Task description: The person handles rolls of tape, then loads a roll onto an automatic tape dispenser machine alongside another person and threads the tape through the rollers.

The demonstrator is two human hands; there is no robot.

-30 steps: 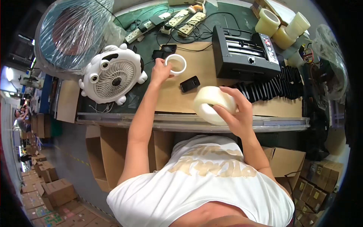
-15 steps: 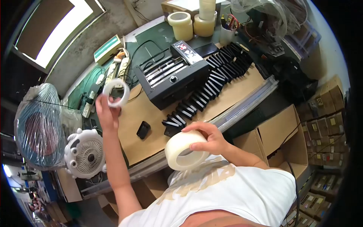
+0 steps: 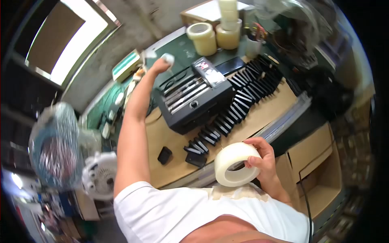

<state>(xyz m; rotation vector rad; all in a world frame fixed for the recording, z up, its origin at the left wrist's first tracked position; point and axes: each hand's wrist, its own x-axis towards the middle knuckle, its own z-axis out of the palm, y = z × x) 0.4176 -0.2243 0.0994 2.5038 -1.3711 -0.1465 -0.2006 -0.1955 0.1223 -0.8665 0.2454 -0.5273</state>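
Observation:
My left hand (image 3: 161, 65) is stretched to the back of the bench, closed on a white ring (image 3: 167, 60), both slightly blurred. A wide roll of clear tape (image 3: 236, 164) is gripped by its wall in my right hand (image 3: 262, 158), above the bench's front edge. Between the hands stands a black machine (image 3: 194, 104) with a dial and metal rods. A long folded row of black pieces (image 3: 229, 120) curves along its right side. Two small black items lie on the brown board, one (image 3: 164, 155) left of the row and another (image 3: 196, 159) at its front end.
Tape rolls (image 3: 202, 39) stand at the back beside a cup of tools (image 3: 253, 45). A white fan (image 3: 99, 176) and a plastic-wrapped object (image 3: 58, 148) are at the left. Power strips (image 3: 107, 130) line the left side. An open carton (image 3: 314, 162) sits below at the right.
The view has turned right. My left hand has carried the white ring farther back, behind the machine. My right hand still holds the tape roll, now farther right in view.

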